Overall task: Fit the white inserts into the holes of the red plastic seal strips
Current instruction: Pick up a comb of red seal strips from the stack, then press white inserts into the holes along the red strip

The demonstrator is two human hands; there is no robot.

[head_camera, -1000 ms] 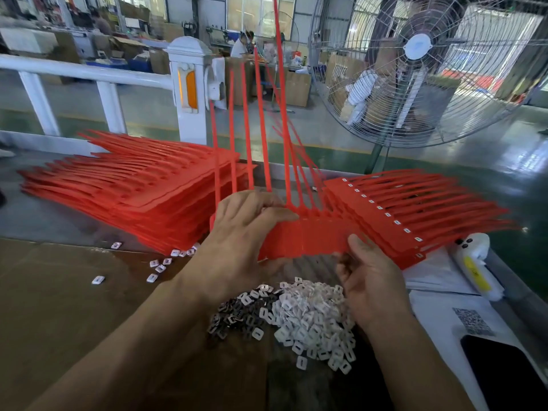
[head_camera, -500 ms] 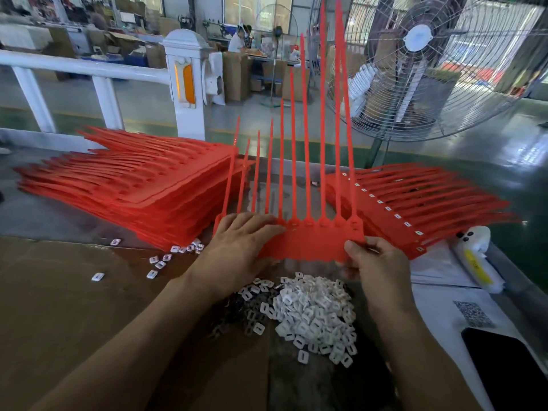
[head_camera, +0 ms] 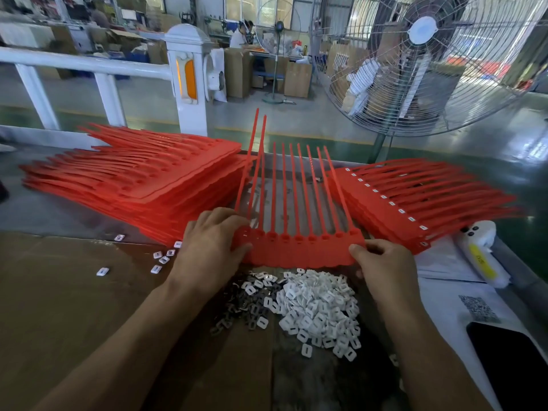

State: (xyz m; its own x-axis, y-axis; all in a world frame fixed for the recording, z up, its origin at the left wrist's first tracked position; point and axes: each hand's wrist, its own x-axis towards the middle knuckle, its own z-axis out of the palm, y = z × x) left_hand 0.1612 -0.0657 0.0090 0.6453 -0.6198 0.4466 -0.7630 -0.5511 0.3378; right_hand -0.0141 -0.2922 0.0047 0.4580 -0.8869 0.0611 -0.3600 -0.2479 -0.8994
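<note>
**Both hands on one red seal strip sheet**

We see a big wire-caged fan (head_camera: 421,63) standing at far right, beyond the worktable (head_camera: 74,307). On the table's left lies a tall stack of red seal strips (head_camera: 142,179) with bare holes; on the right a lower stack (head_camera: 421,203) carries white pieces in its holes.

Between the two stacks we hold one sheet of red seal strips (head_camera: 299,247), its tails pointing away from us and its row of holes running left to right. Our left hand (head_camera: 207,247) grips the sheet's left end, fingers curled over the top and thumb at the near edge. Our right hand (head_camera: 382,262) pinches the right end between thumb and bent fingers.

Just near of the sheet sits a heap of white inserts (head_camera: 320,310), with darker pieces (head_camera: 237,310) touching its left side. A few loose inserts (head_camera: 161,258) lie scattered further left.
</note>
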